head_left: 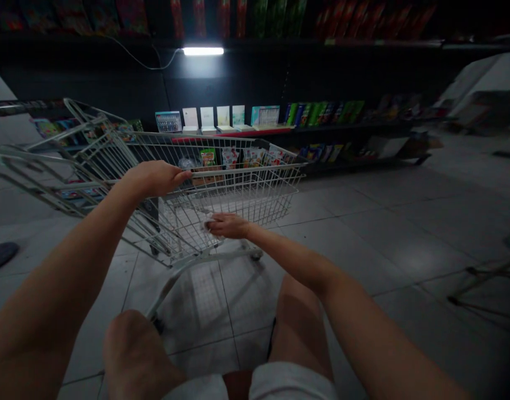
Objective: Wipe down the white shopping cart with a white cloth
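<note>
Cart (246,194) sits center-left, far rim near the low shelves (334,129) at the top of frame; open tile floor (396,233) runs right. Left hand (155,179) curled over the side rail, right hand (228,225) closed on the near wire, arms forward.

white shorts (291,382), bare knees (132,350), bare forearms (59,278)

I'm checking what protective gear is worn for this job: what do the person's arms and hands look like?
The left arm and right arm are bare, with no sleeves. The left hand and right hand wear no gloves, and no watch or ring shows in this dim view. Below them are light shorts.
</note>
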The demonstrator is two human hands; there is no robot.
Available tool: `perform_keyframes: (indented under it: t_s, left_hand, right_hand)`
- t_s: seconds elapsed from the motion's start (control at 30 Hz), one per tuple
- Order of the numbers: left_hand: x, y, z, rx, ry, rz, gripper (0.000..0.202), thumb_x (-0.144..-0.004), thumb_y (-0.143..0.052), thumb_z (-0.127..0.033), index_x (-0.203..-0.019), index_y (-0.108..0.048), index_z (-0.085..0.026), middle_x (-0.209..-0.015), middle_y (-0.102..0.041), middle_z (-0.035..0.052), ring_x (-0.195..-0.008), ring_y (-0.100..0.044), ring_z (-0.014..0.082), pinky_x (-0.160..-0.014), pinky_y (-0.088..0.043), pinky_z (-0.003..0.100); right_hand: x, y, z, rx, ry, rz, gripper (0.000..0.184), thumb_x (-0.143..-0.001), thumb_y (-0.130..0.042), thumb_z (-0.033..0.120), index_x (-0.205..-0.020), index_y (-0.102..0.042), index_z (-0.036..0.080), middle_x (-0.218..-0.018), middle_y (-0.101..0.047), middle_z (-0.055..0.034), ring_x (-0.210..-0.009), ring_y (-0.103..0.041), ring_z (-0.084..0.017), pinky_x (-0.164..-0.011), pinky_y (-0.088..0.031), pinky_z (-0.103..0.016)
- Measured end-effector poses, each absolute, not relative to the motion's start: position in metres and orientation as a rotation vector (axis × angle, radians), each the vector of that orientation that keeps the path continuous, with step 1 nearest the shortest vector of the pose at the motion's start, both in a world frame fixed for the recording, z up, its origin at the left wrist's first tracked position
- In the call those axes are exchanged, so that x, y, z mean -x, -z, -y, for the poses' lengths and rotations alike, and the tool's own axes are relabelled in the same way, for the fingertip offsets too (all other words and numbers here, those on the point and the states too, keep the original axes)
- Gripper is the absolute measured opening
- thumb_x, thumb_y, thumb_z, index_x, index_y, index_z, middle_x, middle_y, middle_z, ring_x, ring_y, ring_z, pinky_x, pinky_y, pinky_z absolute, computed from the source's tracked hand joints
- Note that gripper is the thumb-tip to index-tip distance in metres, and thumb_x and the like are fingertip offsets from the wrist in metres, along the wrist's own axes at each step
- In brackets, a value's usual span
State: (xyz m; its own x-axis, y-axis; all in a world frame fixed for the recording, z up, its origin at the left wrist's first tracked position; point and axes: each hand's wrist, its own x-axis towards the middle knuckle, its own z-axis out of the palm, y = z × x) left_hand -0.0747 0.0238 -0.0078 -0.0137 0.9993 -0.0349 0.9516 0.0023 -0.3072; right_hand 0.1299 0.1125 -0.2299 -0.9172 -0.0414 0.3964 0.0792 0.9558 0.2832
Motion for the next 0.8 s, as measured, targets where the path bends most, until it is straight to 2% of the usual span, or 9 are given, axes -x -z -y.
perform_keyframes:
  t_s: [0.17, 0.33, 0.4, 0.5, 0.57, 0.7, 0.8]
  left_hand:
    - [0.073, 0.009, -0.031, 2.062, -0.385, 2.069, 0.080, -0.094, -0.008, -0.063, -0.130, -0.064, -0.018, -0.105, -0.070, 0.0167, -0.101, -0.065, 0.0295, -0.089, -0.046, 0.040]
    - [0.073, 0.009, -0.030, 2.036, -0.402, 2.034, 0.081, -0.094, -0.006, -0.063, -0.128, -0.065, -0.019, -0.104, -0.070, 0.0153, -0.099, -0.066, 0.0289, -0.085, -0.047, 0.038]
    - [0.076, 0.008, -0.027, 2.032, -0.410, 2.038, 0.081, -0.094, -0.006, -0.063, -0.129, -0.064, -0.019, -0.100, -0.070, 0.0146, -0.097, -0.066, 0.0293, -0.083, -0.047, 0.038]
    - [0.084, 0.007, -0.023, 2.063, -0.400, 2.037, 0.080, -0.094, -0.008, -0.063, -0.129, -0.064, -0.018, -0.096, -0.071, 0.0153, -0.093, -0.066, 0.0308, -0.082, -0.047, 0.039]
    - [0.088, 0.006, -0.021, 2.087, -0.381, 2.059, 0.079, -0.093, -0.010, -0.062, -0.130, -0.064, -0.018, -0.098, -0.071, 0.0166, -0.091, -0.066, 0.0318, -0.081, -0.047, 0.041]
    - [0.086, 0.005, -0.022, 2.137, -0.359, 2.057, 0.077, -0.093, -0.013, -0.059, -0.130, -0.064, -0.015, -0.101, -0.071, 0.0176, -0.091, -0.066, 0.0317, -0.081, -0.046, 0.040]
    - [0.077, 0.004, -0.020, 2.125, -0.411, 2.013, 0.076, -0.092, -0.017, -0.060, -0.126, -0.066, -0.014, -0.097, -0.071, 0.0179, -0.088, -0.067, 0.0310, -0.078, -0.046, 0.038]
  right_hand:
    - [-0.093, 0.230, -0.113, 0.382, 0.379, 2.316, 0.028, -0.098, -0.045, 0.024, -0.106, -0.072, 0.018, -0.121, -0.067, -0.0098, -0.102, -0.057, -0.021, -0.096, -0.046, -0.041]
    - [-0.022, 0.252, -0.067, 0.283, 0.276, 2.478, 0.033, -0.101, -0.038, 0.024, -0.107, -0.071, 0.030, -0.127, -0.065, 0.0008, -0.103, -0.056, -0.017, -0.101, -0.043, -0.036]
    - [-0.025, 0.256, -0.066, 0.218, 0.255, 2.574, 0.037, -0.102, -0.035, 0.022, -0.112, -0.069, 0.030, -0.128, -0.065, 0.0016, -0.104, -0.055, -0.017, -0.101, -0.042, -0.036]
    - [-0.078, 0.257, -0.091, 0.260, 0.237, 2.652, 0.037, -0.101, -0.035, 0.021, -0.119, -0.066, 0.027, -0.124, -0.067, -0.0039, -0.103, -0.054, -0.019, -0.097, -0.045, -0.039]
    - [-0.129, 0.254, -0.114, 0.473, 0.227, 2.633, 0.033, -0.099, -0.040, 0.019, -0.116, -0.068, 0.020, -0.118, -0.069, -0.0093, -0.104, -0.055, -0.020, -0.099, -0.045, -0.042]
    - [-0.197, 0.222, -0.131, 0.821, 0.187, 2.340, 0.025, -0.090, -0.048, 0.016, -0.094, -0.073, 0.012, -0.108, -0.068, -0.0141, -0.108, -0.057, -0.024, -0.103, -0.045, -0.043]
    - [-0.186, 0.162, -0.111, 0.828, 0.192, 2.081, 0.030, -0.090, -0.044, 0.018, -0.106, -0.070, 0.016, -0.124, -0.059, -0.0133, -0.127, -0.049, -0.026, -0.107, -0.042, -0.045]
